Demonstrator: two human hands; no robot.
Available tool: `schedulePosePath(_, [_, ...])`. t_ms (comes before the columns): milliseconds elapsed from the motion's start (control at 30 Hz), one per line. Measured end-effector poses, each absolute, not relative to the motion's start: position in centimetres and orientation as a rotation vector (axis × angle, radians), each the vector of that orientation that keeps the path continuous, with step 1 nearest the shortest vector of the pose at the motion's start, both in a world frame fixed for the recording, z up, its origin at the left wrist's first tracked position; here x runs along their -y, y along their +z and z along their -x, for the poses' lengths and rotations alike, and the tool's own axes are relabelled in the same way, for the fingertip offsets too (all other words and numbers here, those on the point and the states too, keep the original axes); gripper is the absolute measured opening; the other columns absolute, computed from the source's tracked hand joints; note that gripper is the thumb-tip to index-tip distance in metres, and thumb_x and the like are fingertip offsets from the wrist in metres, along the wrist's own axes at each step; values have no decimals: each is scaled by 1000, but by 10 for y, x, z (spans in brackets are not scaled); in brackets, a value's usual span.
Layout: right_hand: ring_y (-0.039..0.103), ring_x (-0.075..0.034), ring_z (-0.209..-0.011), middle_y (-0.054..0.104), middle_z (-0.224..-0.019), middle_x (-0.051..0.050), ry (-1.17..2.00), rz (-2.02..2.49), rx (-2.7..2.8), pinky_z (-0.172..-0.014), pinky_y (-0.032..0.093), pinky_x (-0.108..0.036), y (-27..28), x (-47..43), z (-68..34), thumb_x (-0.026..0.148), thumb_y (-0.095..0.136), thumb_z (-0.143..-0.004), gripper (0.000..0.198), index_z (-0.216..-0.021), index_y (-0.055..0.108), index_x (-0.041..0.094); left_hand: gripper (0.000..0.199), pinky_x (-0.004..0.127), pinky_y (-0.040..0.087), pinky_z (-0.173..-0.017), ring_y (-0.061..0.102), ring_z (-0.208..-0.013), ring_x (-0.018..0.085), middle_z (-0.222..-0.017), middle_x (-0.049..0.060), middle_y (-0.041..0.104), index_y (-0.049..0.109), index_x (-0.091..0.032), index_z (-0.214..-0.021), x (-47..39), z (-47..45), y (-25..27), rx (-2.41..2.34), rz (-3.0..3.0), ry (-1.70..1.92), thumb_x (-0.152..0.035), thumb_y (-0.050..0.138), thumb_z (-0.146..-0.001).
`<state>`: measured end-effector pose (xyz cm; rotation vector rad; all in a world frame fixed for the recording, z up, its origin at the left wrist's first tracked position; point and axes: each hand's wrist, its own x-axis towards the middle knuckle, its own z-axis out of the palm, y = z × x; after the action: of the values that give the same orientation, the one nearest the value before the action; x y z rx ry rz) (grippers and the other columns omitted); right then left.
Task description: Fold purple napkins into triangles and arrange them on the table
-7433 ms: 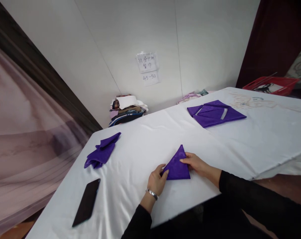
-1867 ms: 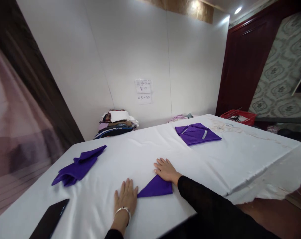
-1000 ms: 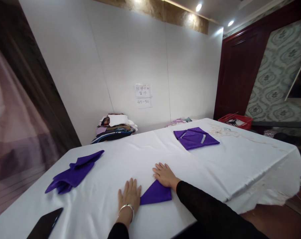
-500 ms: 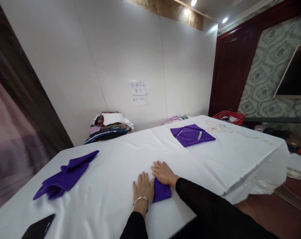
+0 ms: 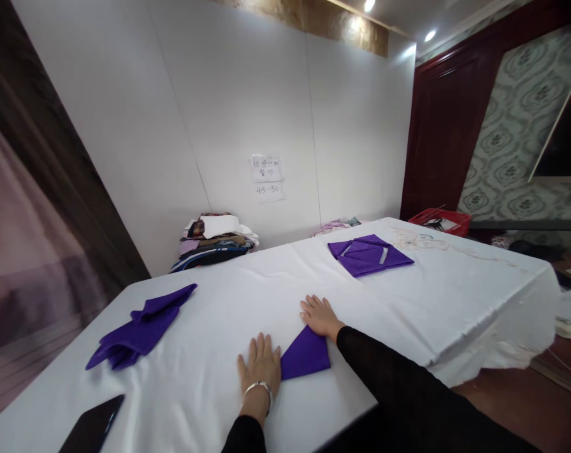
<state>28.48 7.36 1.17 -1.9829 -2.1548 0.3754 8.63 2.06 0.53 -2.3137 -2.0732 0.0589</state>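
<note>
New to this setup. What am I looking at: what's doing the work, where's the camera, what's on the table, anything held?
No robot here: these are a person's bare hands, in black sleeves. Every picture comes from one camera worn on that person's head, looking forward and down.

A white tablecloth covers the table. On it lie a folded purple cloth close in front, a crumpled purple cloth and a black phone to the left, and a flat-folded purple cloth farther back.

Nothing is gripped. The right hand lies flat over the near folded cloth's top corner; the left hand, wearing a bracelet, lies flat at its left corner.
</note>
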Motion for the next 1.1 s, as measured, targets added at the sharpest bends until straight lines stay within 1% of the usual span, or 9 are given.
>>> schedulePosePath(167, [10, -27, -136, 17, -149, -9, 357, 2005, 2129, -105, 5, -49, 12, -74, -290, 44, 19, -90, 55, -139, 28, 19, 53, 56, 16, -105, 14, -136, 24, -148, 4, 18, 22, -19, -140, -15, -80, 11, 2169, 2289, 70, -34, 17, -90])
schedulePosePath(300, [9, -26, -136, 16, -149, -9, 341, 1992, 2147, -105, 5, -49, 12, -72, -290, 43, 21, -90, 54, -139, 29, 21, 52, 57, 14, -105, 16, -135, 26, -148, 7, 19, 25, -19, -139, -17, -96, 25, 2252, 2210, 69, -30, 22, -89])
schedulePosePath(400, [10, -27, -135, 17, -149, -10, 335, 1997, 2151, -104, 7, -50, 12, -72, -290, 43, 20, -91, 54, -139, 29, 20, 51, 57, 12, -106, 15, -136, 26, -148, 8, 18, 29, -19, -138, -21, -121, 33, 2128, 2233, -63, -28, 22, -89])
schedulePosePath(500, [10, -28, -135, 18, -149, -11, 314, 1985, 2161, -104, 7, -50, 12, -71, -290, 45, 20, -91, 55, -139, 29, 19, 51, 55, 11, -107, 13, -136, 25, -149, 6, 17, 30, -20, -138, -25, -145, 31, 1922, 2395, -143, -33, 20, -90])
schedulePosePath(667, [8, -27, -136, 16, -149, -10, 292, 1963, 2182, -104, 5, -49, 8, -73, -291, 47, 21, -90, 56, -139, 29, 20, 57, 54, 15, -107, 16, -135, 26, -147, 8, 21, 27, -16, -139, -31, -148, 13, 1954, 2500, -16, -44, 17, -90])
schedulePosePath(800, [7, -27, -136, 14, -150, -8, 323, 1985, 2163, -105, 4, -49, 3, -77, -292, 49, 18, -90, 57, -140, 27, 21, 56, 52, 16, -107, 16, -135, 25, -147, 7, 19, 24, -15, -140, -32, -128, 10, 1980, 2460, 43, -39, 18, -90])
schedulePosePath(933, [4, -25, -136, 11, -150, -5, 396, 1988, 2171, -106, 2, -47, 5, -81, -296, 56, 19, -88, 61, -140, 26, 25, 53, 51, 15, -107, 14, -136, 24, -148, 5, 17, 23, -17, -140, -30, -113, 14, 2009, 2410, 113, -34, 19, -90])
schedulePosePath(1100, [3, -24, -137, 11, -150, -5, 426, 1977, 2182, -106, 0, -47, 9, -83, -299, 58, 19, -87, 63, -140, 26, 25, 53, 52, 13, -107, 10, -136, 23, -149, 3, 13, 21, -19, -141, -23, -96, 11, 2023, 2408, 171, -34, 18, -90])
